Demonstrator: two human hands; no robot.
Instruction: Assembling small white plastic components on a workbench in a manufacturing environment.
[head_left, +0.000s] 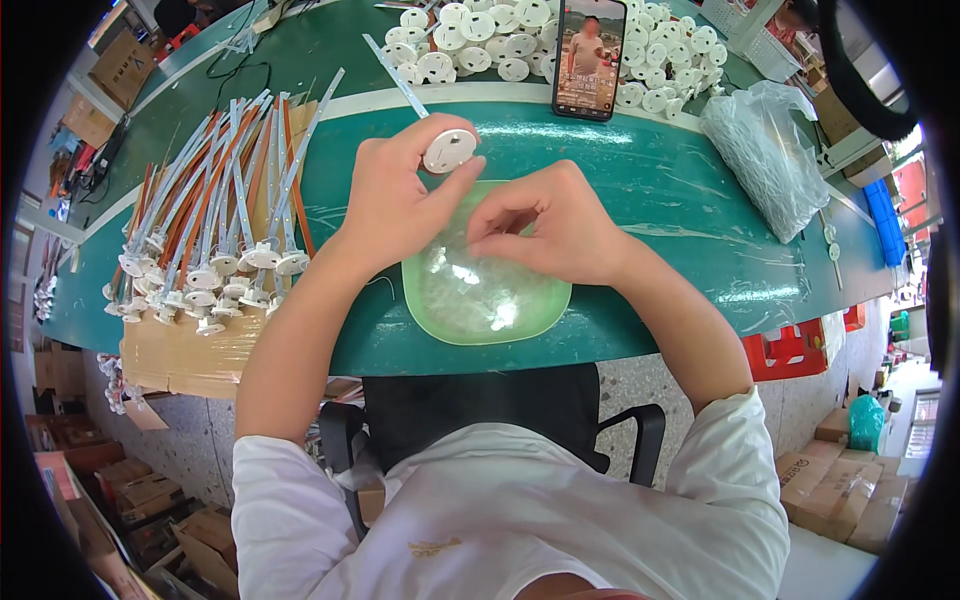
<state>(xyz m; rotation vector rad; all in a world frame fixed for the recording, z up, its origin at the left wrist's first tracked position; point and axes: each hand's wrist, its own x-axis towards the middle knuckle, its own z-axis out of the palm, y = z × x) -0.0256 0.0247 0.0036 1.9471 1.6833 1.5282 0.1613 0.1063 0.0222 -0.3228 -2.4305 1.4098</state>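
My left hand [395, 190] is closed around a white round disc [449, 151] with small slots in its face. A narrow pale strip [395, 75] sticks up behind that hand and seems to join the disc, though the fingers cover the joint. Over a light green bowl [413, 312], my right hand [560, 225] has thumb and fingertips pinched together; whatever is between them is too small to make out. Clear, shiny little pieces [480, 285] lie in the bowl, their kind not readable.
At left, a bundle of strips with white discs [215, 200] lies on cardboard [190, 355]. Behind my hands are a heap of white discs [480, 35] and a propped phone [588, 60]. A clear plastic bag [765, 150] sits at right on the green table [660, 220].
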